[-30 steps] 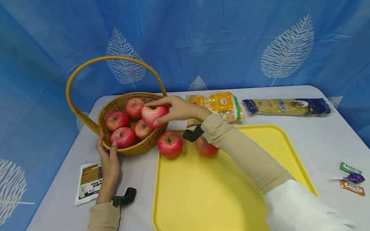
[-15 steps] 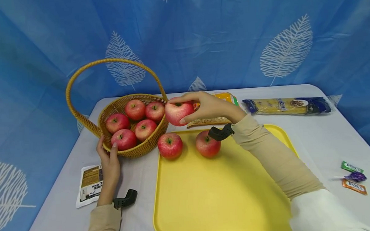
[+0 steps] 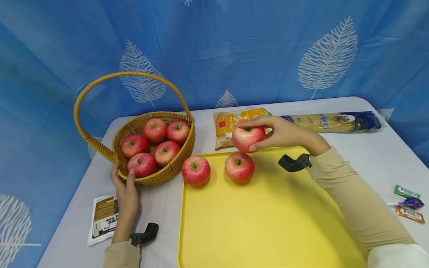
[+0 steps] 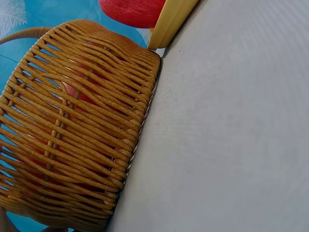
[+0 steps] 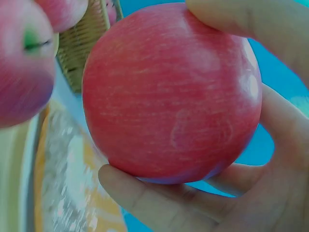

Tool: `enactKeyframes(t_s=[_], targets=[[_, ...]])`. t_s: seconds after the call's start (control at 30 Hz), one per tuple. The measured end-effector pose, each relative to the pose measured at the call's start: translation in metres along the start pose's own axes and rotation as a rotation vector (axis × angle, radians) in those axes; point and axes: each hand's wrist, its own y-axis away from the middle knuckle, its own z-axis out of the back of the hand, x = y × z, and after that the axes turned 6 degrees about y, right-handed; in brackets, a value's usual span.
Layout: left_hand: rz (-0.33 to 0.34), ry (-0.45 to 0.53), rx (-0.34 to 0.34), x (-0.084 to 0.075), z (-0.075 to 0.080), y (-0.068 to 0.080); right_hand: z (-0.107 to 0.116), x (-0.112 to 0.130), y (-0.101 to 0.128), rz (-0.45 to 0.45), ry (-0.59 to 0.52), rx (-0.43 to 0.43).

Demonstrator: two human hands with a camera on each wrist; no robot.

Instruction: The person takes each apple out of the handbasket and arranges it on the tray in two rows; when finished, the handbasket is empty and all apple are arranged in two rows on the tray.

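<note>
In the head view, my right hand (image 3: 283, 133) grips a red apple (image 3: 248, 138) above the back edge of the yellow tray (image 3: 260, 227). Fingers and thumb wrap that apple on opposite sides in the right wrist view. Two more apples stand on the tray, one at its back left corner (image 3: 196, 171) and one (image 3: 239, 168) further right. My left hand (image 3: 126, 192) holds the near left rim of a wicker basket (image 3: 166, 173) with a tall handle. Several apples (image 3: 142, 165) lie inside the basket. The left wrist view shows mostly the woven side of the basket (image 4: 77, 130).
Behind the tray lie a yellow bag of grain (image 3: 223, 129) and a pack of noodles (image 3: 331, 123). A white pouch (image 3: 104, 218) lies by the left forearm. Wrapped sweets (image 3: 410, 215) and a purple lollipop (image 3: 412, 203) are at the far right. A blue curtain (image 3: 233, 50) hangs behind the table.
My right hand has carried the apple from above the basket's right side rightward to over the tray's back edge. The left hand has stayed at the basket rim.
</note>
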Motion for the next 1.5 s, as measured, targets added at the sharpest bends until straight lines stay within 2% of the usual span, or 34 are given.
enactKeyframes(t_s=[0.1,0.47,0.67,0.87,1.23,1.5], targets=[[0.004,0.001,-0.002,0.001,0.0,0.0,0.001,-0.013,0.015,-0.054,0.005,-0.01],[0.003,0.002,-0.007,-0.002,0.0,0.002,-0.009,-0.055,0.059,-0.144,0.003,-0.055],[-0.003,0.022,-0.004,-0.002,-0.002,0.003,-0.017,-0.068,0.078,-0.199,0.009,-0.074],[-0.01,0.016,-0.007,-0.001,-0.001,0.002,-0.025,-0.073,0.085,-0.237,0.011,-0.089],[0.002,0.007,0.0,-0.001,-0.001,0.001,-0.039,-0.07,0.083,-0.186,0.051,-0.109],[0.003,0.007,0.001,0.0,-0.001,0.002,-0.041,-0.072,0.085,-0.238,-0.002,-0.061]])
